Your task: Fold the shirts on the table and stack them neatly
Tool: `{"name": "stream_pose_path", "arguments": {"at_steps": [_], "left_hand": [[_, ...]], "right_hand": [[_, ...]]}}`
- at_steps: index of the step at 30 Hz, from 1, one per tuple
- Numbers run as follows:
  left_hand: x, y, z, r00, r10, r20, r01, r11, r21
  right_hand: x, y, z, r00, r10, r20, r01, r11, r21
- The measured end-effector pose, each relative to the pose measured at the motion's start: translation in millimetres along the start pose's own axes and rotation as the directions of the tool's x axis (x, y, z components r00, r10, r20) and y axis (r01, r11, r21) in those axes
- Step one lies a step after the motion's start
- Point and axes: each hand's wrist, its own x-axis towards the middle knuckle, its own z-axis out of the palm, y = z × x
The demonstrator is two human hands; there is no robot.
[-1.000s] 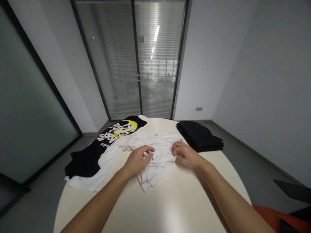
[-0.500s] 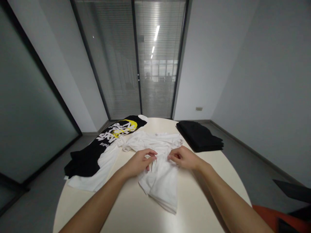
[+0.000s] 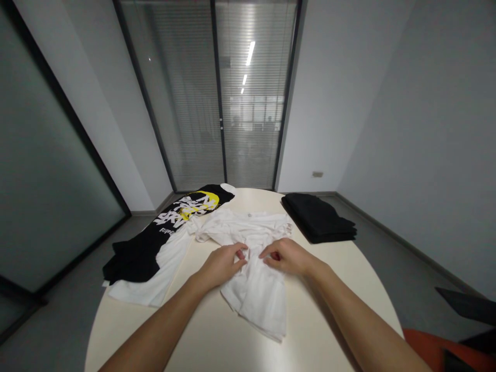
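A white T-shirt (image 3: 259, 294) lies in front of me with its collar at the far end. Its cloth is gathered into creases at the waist, and the hem flares toward me. On the left side of these creases rests my left hand (image 3: 225, 263), thumb and index finger apart. Opposite it, my right hand (image 3: 290, 257) touches the shirt from the right, its thumb and index finger also parted. A narrow strip of cloth shows between the two hands. Neither hand has cloth visibly pinched in it.
On the round table (image 3: 201, 330), a black garment with white and yellow print (image 3: 143, 248) lies over white cloth (image 3: 172, 274) at the left. A folded black stack (image 3: 318, 217) is at the far right. A red chair (image 3: 442, 349) stands at the lower right.
Both hands have shifted slightly closer together, and the thumbs and fingers have spread apart. The shirt's middle is gathered narrower, and its hem has moved a little to the right.
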Motion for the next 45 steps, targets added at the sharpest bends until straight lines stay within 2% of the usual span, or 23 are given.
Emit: {"name": "stream_pose_path", "arguments": {"at_steps": [3, 5, 8, 10, 12, 15, 17, 19, 22, 25, 30, 34, 37, 40, 42, 45], "left_hand": [[1, 2, 3.6, 0.999, -0.006, -0.044, 0.007, 1.000, 0.013], [3, 0, 4.8, 0.993, -0.019, -0.114, 0.018, 1.000, -0.011], [10, -11, 3.6, 0.962, -0.092, -0.258, 0.046, 0.983, -0.177], [17, -23, 0.3, 0.920, -0.174, -0.352, 0.061, 0.949, -0.310], [23, -34, -5.1, 0.854, -0.255, -0.453, 0.063, 0.916, -0.396], [29, -49, -14.8, 0.733, -0.357, -0.579, 0.056, 0.880, -0.473], [31, -55, -19.6, 0.689, -0.403, -0.602, 0.061, 0.860, -0.506], [31, -60, -21.4, 0.684, -0.422, -0.595, 0.069, 0.849, -0.523], [32, -62, -19.0, 0.713, -0.435, -0.550, 0.081, 0.830, -0.551], [31, -62, -14.9, 0.747, -0.435, -0.502, 0.100, 0.821, -0.562], [29, -64, -12.1, 0.776, -0.414, -0.476, 0.143, 0.850, -0.506], [27, -70, -11.1, 0.786, -0.409, -0.464, 0.216, 0.884, -0.414], [27, -76, -10.2, 0.775, -0.424, -0.468, 0.265, 0.891, -0.369], [27, -80, -11.0, 0.785, -0.412, -0.462, 0.273, 0.900, -0.338], [27, -80, -14.1, 0.783, -0.399, -0.477, 0.256, 0.906, -0.336], [27, -79, -23.2, 0.747, -0.394, -0.536, 0.215, 0.905, -0.366]], "right_hand": [[0, -1, 0, 0.999, 0.012, -0.029, -0.012, 1.000, -0.003], [-1, 1, -2, 0.996, 0.019, -0.082, -0.017, 1.000, 0.019], [-3, 7, -8, 0.978, 0.042, -0.202, -0.027, 0.997, 0.076], [-5, 15, -11, 0.952, 0.090, -0.293, -0.055, 0.990, 0.127], [-6, 25, -13, 0.902, 0.170, -0.398, -0.099, 0.976, 0.193], [-7, 41, -14, 0.772, 0.305, -0.557, -0.165, 0.943, 0.288], [-7, 51, -12, 0.702, 0.367, -0.610, -0.214, 0.926, 0.310], [-8, 58, -11, 0.685, 0.395, -0.612, -0.278, 0.918, 0.283], [-8, 59, -11, 0.697, 0.352, -0.625, -0.317, 0.933, 0.171], [-8, 50, -14, 0.734, 0.216, -0.644, -0.235, 0.970, 0.056], [-9, 28, -18, 0.892, 0.032, -0.451, -0.033, 0.999, 0.006], [-9, 21, -15, 0.945, -0.053, -0.323, 0.051, 0.999, -0.015], [-8, 22, -11, 0.954, -0.090, -0.285, 0.079, 0.996, -0.050], [-6, 26, -9, 0.948, -0.067, -0.310, 0.048, 0.997, -0.068], [-5, 30, -8, 0.928, -0.018, -0.373, -0.011, 0.997, -0.074], [-5, 37, -8, 0.873, 0.065, -0.483, -0.104, 0.993, -0.054]]}}
